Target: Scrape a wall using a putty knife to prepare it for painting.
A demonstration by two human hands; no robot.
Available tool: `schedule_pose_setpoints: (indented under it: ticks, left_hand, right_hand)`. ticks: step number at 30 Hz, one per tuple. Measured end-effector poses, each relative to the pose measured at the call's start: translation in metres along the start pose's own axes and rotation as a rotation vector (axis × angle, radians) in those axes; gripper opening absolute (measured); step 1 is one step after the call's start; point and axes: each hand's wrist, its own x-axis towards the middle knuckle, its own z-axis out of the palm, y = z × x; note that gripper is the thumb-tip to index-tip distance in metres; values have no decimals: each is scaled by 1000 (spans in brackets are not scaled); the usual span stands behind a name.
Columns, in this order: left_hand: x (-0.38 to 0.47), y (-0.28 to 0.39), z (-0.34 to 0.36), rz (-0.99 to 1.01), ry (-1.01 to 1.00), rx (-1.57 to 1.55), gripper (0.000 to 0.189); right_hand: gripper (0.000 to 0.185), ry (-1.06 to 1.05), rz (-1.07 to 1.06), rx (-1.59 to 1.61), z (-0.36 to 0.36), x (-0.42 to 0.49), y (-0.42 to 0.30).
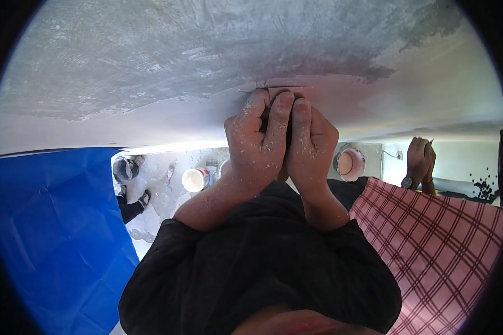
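Note:
Both my hands are side by side in front of me, dusted with whitish flecks. My left hand (255,134) and my right hand (312,138) grip a flat, thin-edged blade (291,89), likely a putty knife or scraper; its handle is mostly hidden between my fingers. The blade's edge lies against a plastered wall (218,113). Above the blade the surface is mottled grey with a ragged border; below it and to the right it is smoother and paler.
On the floor stand a dark bucket (125,169), a white tub (195,180) and a larger pail (349,164). A brush (170,173) lies there. Blue sheeting (63,234) hangs left, pink checked cloth (440,243) right. Another person's hands (420,161) touch the wall; someone's feet (144,199) show left.

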Motion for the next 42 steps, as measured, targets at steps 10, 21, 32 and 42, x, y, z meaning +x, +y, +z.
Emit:
schedule_pose_setpoints:
  ticks: [10, 21, 32, 42]
  left_hand:
    - [1, 14, 14, -55, 134, -84, 25]
    - [-7, 17, 21, -17, 177, -93, 27]
    - [-22, 24, 41, -39, 131, -17, 24]
    - [-15, 28, 44, -57, 115, -17, 28]
  right_hand:
    - [23, -38, -192, -115, -8, 11, -5]
    - [19, -97, -249, -210, -20, 7, -19]
    - [21, -111, -185, -123, -48, 5, -17]
    - [23, -163, -126, -146, -53, 12, -20]
